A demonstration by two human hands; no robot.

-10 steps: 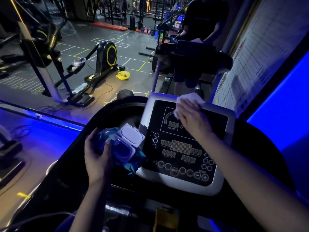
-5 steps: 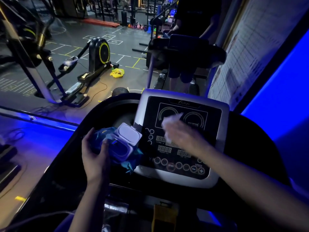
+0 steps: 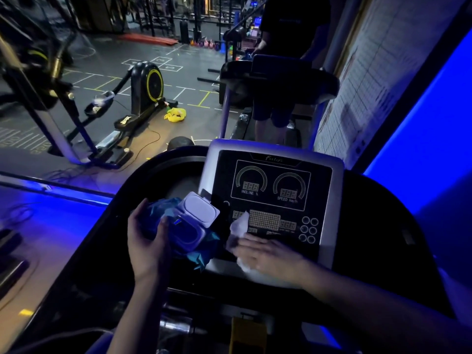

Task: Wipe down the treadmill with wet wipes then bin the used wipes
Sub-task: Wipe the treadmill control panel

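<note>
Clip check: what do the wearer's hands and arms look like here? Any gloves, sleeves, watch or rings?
The left hand and right hand are both bare, with no gloves. The forearms are uncovered as far as the frame shows: no cuffs, watch or bracelet visible. Rings cannot be judged in the dim light and blur.

Left hand (image 3: 146,247), right hand (image 3: 268,254): both bare. Left forearm (image 3: 132,310), right forearm (image 3: 370,295) bare from wrist to frame edge (right one motion-blurred). Clothing too dark to tell.
</note>
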